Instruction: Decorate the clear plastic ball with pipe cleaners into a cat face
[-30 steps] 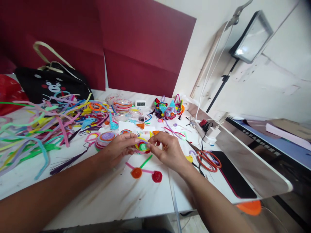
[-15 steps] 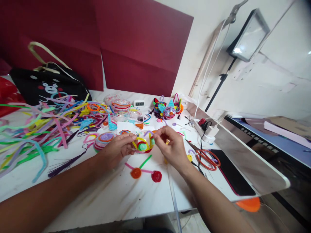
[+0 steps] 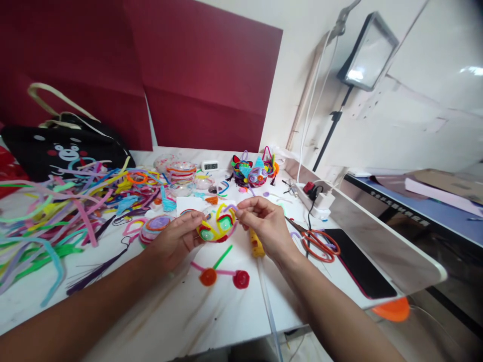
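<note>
My left hand [image 3: 181, 234] is closed on a small clear plastic ball [image 3: 216, 227] trimmed with yellow, green and red pipe cleaner. Its fingers grip the ball's left side. At the ball's upper right, my right hand [image 3: 266, 221] pinches a purple pipe cleaner [image 3: 231, 207] against the surface. Below the ball, pink and green pipe cleaner stems lie on the table, bearing an orange coil [image 3: 208, 277] and a red coil [image 3: 241, 279]. Partly hidden behind my right hand is a yellow glue gun [image 3: 257, 245] with a long clear glue stick.
A heap of pipe cleaners [image 3: 86, 201] spreads over the left side. Decorated balls [image 3: 256, 173] and a small clock [image 3: 210, 166] stand at the back. To the right lie orange-handled scissors [image 3: 320, 246], a black phone [image 3: 362, 261] and a power strip [image 3: 311, 198].
The ball has turned in my hands, and two green patches ringed in yellow now face me. My right hand still pinches the purple pipe cleaner. More of the glue gun shows.
</note>
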`<state>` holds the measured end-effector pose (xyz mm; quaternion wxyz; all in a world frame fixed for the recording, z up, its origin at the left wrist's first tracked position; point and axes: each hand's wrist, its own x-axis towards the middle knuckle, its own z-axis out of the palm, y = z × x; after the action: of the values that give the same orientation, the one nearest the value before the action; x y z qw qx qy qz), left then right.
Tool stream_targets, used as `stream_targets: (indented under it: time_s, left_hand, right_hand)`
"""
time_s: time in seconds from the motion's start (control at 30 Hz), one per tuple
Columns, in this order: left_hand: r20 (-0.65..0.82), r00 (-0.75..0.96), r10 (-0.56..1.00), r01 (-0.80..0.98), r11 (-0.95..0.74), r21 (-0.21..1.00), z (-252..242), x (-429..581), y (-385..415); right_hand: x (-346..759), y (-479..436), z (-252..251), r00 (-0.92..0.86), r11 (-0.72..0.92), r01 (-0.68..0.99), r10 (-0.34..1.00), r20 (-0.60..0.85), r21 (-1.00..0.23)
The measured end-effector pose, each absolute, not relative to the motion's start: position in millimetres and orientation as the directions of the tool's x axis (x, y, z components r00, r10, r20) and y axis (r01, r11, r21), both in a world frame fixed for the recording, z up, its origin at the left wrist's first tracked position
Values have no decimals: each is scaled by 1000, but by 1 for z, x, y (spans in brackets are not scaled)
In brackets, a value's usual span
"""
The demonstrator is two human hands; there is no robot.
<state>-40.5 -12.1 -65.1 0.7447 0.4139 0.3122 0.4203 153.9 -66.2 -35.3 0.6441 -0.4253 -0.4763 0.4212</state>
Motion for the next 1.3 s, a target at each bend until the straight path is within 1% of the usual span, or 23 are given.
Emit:
stream_targets:
  time_s: [0.23,0.53,0.63,0.7,0.83,0.9,0.97,1.03,1.1,1.2,1.3]
  left_hand:
    - [-120,458,881,-389,320,864,-60,-38,-17]
    - [-93,483,871,-392,310,866,-57,-37,-19]
    - [-93,486,869,-392,312,865,-58,-37,-19]
    - [-90,488,868,-395,311,864,-59,-37,-18]
    - [-84,492,867,-399,310,863,-60,-38,-17]
    - [-87,489,868,-400,312,862,-61,-38,-16]
    - [-95,494,864,-399,322,859,-62,-39,-15]
    - [-103,501,859,-396,333,856,-63,-39,-15]
    - [-103,504,857,-397,337,854,-64,-39,-15]
    - [-93,503,859,-405,330,853,-64,-40,-15]
    - [-91,503,860,-397,323,859,-63,-39,-16]
  right_hand:
    - [152,-67,-38,130,279,-168,957,260,-945]
    - [152,-64,-44,98,304,-83,950,296,-949]
    - [151,-64,-48,97,342,9,935,341,-940]
    - [151,-66,-48,108,387,114,911,399,-915]
    - [150,-70,-45,119,498,364,814,569,-787]
    - [150,-72,-42,107,532,437,770,630,-725]
    - [151,-73,-41,98,548,468,747,657,-693]
    - [152,-72,-41,100,544,459,754,650,-702]
    - [153,-70,-43,112,513,417,790,602,-750]
    - [155,-67,-46,137,442,287,859,493,-850]
    - [157,-64,-47,147,395,198,893,425,-897]
